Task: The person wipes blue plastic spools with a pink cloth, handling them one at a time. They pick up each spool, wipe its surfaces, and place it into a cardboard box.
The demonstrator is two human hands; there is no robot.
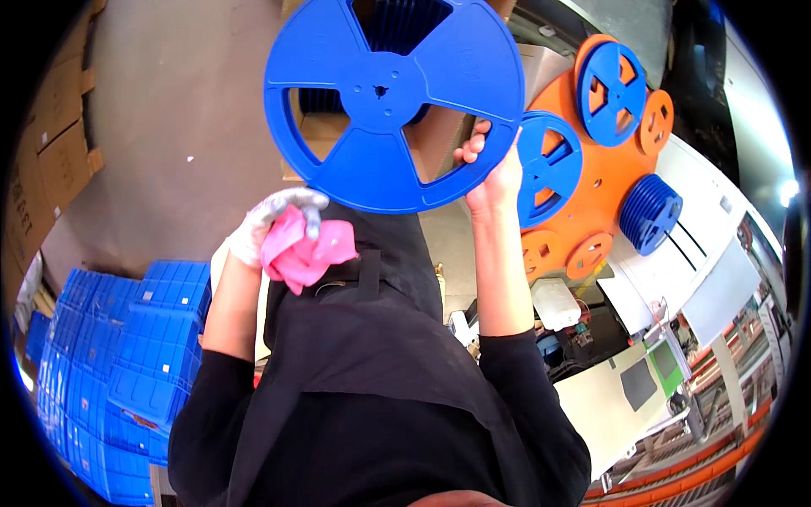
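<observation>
The blue reel (pixel 397 101) is in the upper centre of the frame, and my right hand (pixel 494 173) has hold of it at the lower right part of its rim. From this hand the reel lies toward the upper left. The fingers are curled closed, and their tips show inside the lower right window of the reel; where my thumb presses, I cannot tell. My left hand (pixel 274 215), in a pale glove, is just below the lower left edge of the reel. It is half closed around a crumpled pink cloth (pixel 306 253), and whether its fingertips touch the rim I cannot tell. So the right hand is the nearer one, being already on the reel, while the left is at the opposite side of its lower edge.

The reel is round, so it has no long axis; its broad face is turned toward me. It is plain blue, with three windows, three solid panels and a small hole in the hub. Through the windows I see a cardboard box (pixel 435 139) with more blue reels (pixel 405 25) behind.
</observation>
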